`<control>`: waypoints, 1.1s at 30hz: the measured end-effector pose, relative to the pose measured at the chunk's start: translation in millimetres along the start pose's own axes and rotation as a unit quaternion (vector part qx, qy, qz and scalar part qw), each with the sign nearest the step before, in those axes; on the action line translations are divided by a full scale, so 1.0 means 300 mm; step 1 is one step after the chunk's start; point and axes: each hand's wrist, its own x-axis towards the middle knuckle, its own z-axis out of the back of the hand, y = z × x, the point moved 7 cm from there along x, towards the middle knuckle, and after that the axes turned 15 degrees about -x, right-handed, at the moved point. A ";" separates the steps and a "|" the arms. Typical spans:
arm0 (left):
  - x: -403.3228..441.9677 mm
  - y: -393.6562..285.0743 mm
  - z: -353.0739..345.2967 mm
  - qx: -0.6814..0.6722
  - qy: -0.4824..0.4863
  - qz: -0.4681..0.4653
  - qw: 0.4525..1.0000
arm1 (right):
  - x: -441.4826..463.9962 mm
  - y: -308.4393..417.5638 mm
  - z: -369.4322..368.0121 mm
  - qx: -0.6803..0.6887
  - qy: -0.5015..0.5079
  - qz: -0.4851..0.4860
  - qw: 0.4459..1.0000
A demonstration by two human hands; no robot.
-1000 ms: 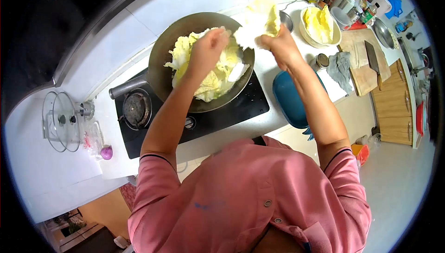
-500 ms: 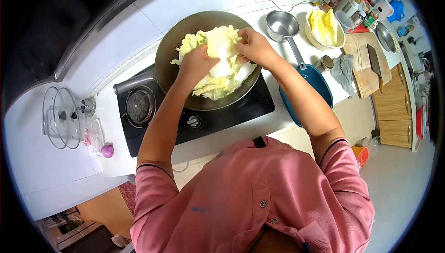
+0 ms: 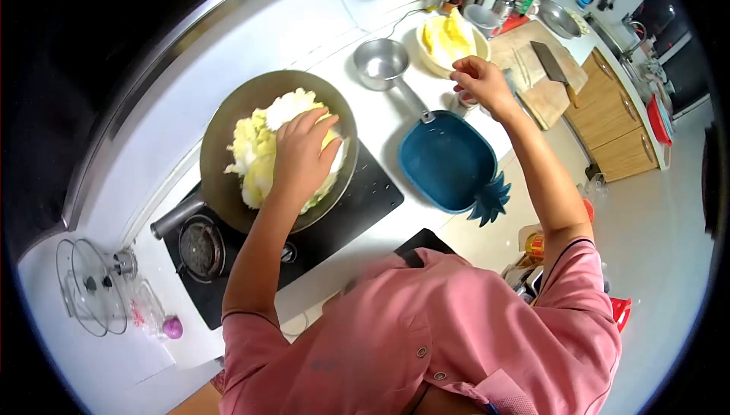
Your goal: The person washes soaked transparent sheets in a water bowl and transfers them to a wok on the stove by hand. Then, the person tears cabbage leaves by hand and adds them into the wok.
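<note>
A large wok (image 3: pixel 220 122) on the stove holds a heap of torn napa cabbage (image 3: pixel 255 145). My left hand (image 3: pixel 304 149) lies on top of the heap, its fingers stretched out over the pale leaves. To the right, my right hand (image 3: pixel 485 87) hangs in the air just in front of a cream bowl (image 3: pixel 435 59) with yellow cabbage leaves (image 3: pixel 447 36) in it. Its fingers are loosely bent and apart, and nothing shows between them. The hand partly covers a small jar (image 3: pixel 467 100) on the counter.
A steel ladle-like saucepan (image 3: pixel 380 64) rests with its handle over a blue pineapple-shaped tray (image 3: pixel 449 160). Farther right, a cleaver (image 3: pixel 549 61) lies on a wooden board (image 3: pixel 525 73). Glass lids (image 3: pixel 91 286) and a purple onion (image 3: pixel 172 327) are at the left.
My right hand has left the cabbage in the wok and moved right toward the cream bowl. My left hand stays at the heap, fingers now flatter. The camera view has turned right.
</note>
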 end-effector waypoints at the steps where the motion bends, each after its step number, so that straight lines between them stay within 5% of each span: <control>1: 0.010 -0.030 -0.012 -0.007 -0.003 0.002 1.000 | 0.028 -0.065 0.053 -0.012 -0.016 -0.015 1.000; 9: 0.159 -0.223 -0.192 -0.069 -0.005 0.015 0.997 | 0.434 -0.436 0.261 -0.228 -0.127 -0.011 0.965; 14: 0.215 -0.289 -0.296 -0.053 0.006 0.057 0.997 | 0.740 -0.580 0.118 -0.262 -0.037 0.013 0.964; 17: 0.211 -0.294 -0.326 -0.041 0.010 0.091 0.995 | 0.733 -0.522 0.066 -0.468 0.028 -0.075 0.880; 18: 0.202 -0.289 -0.331 -0.039 0.013 0.109 0.993 | 0.728 -0.585 0.061 -0.431 -0.089 -0.111 0.891; 21: 0.174 -0.286 -0.333 -0.034 0.003 0.149 0.988 | 0.798 -0.612 -0.008 -0.482 0.064 -0.073 0.871; 33: 0.153 -0.301 -0.339 -0.020 -0.016 0.169 0.985 | 0.844 -0.763 -0.112 -0.102 0.090 -0.159 0.978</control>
